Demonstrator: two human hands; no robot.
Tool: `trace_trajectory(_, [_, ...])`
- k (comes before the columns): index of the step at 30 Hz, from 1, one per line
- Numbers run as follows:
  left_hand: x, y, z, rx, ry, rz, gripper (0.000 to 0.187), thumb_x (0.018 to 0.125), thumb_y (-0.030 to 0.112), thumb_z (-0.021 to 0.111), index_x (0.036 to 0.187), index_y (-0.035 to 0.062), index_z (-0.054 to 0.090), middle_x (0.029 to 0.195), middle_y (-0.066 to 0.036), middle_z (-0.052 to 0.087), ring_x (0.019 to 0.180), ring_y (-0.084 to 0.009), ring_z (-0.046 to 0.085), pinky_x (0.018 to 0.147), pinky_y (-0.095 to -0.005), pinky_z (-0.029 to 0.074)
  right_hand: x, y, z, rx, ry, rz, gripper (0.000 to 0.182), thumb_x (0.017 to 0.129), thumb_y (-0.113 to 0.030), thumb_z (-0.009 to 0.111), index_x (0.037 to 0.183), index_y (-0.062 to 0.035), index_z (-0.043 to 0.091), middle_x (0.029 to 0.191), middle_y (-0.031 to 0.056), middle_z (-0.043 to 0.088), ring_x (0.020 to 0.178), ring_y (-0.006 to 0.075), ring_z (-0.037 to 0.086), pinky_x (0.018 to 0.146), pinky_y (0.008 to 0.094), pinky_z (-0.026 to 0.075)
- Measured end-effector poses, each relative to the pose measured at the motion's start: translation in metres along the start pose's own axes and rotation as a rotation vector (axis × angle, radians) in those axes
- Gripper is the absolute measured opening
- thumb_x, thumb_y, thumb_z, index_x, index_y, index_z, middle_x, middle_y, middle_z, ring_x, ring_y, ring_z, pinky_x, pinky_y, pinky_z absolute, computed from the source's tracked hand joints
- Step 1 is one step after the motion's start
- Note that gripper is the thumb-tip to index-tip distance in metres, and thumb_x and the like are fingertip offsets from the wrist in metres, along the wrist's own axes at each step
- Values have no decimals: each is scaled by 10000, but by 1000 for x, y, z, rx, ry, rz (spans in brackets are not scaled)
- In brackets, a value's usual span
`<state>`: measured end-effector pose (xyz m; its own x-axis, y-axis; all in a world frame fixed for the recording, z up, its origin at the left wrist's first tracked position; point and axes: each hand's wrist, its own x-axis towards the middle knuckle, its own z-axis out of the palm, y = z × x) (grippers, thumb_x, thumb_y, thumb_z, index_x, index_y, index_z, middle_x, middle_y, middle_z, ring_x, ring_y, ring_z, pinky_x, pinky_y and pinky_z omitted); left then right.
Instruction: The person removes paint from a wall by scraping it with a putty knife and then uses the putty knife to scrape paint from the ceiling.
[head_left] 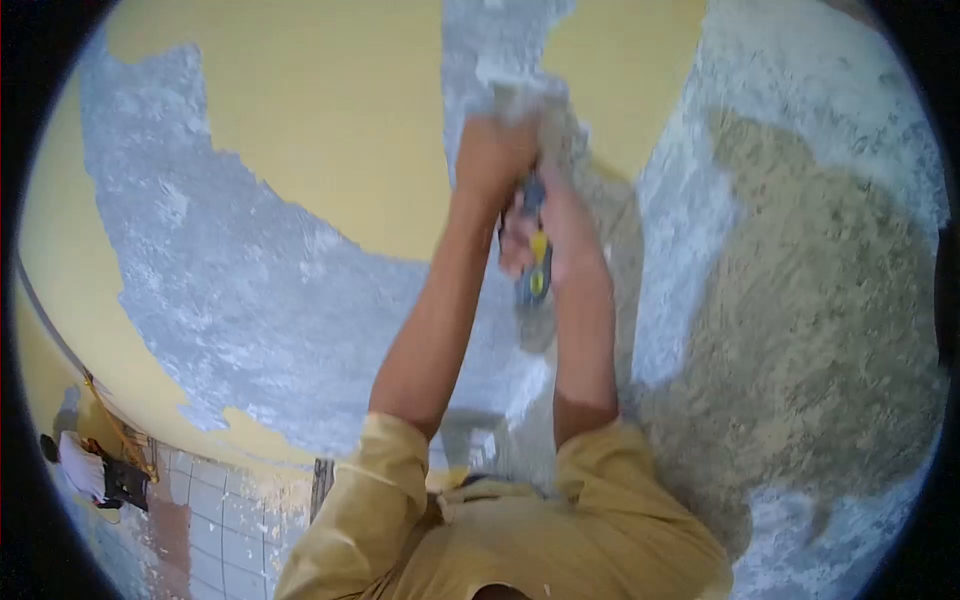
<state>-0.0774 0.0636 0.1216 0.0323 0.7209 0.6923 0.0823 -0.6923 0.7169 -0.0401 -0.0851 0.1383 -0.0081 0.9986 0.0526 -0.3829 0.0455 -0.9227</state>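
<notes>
My right hand [540, 235] is wrapped round the dark grey and yellow handle [538, 270] of what looks like a scraper. My left hand [493, 155] is closed over the tool's upper end, close to the blade, its fingertips blurred and partly hidden. The blade [518, 98] is smeared by motion, against a strip of wall where the yellow paint [330, 110] is gone. Both arms stretch up in front of me, with the hands touching or nearly so.
Bare grey-white plaster [240, 270] curves below the yellow paint. Rough brown-grey render [810, 320] covers the wall at right. Low at left, a person [85, 468] is near a yellow pole [118, 425]. Floor tiles [225, 530] are littered with pale flakes.
</notes>
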Motion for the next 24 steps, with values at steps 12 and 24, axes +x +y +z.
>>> trace_trajectory(12, [16,93,-40,13,-157,-200,446,784,351,578,724,-90,598,600,-271,575,592,-298,633,613,-387,511,30,-27,8,-19,49,-70,470,922,-508,350,649,-127,383,412,-2,282,275,178,305,307,356,295])
trace_trajectory(24, [18,65,-21,-100,53,-136,505,786,387,590,913,-101,621,799,-264,635,786,-328,650,676,-416,490,66,0,-14,-208,299,-419,448,902,-496,410,671,-112,411,417,5,305,288,180,317,315,357,293])
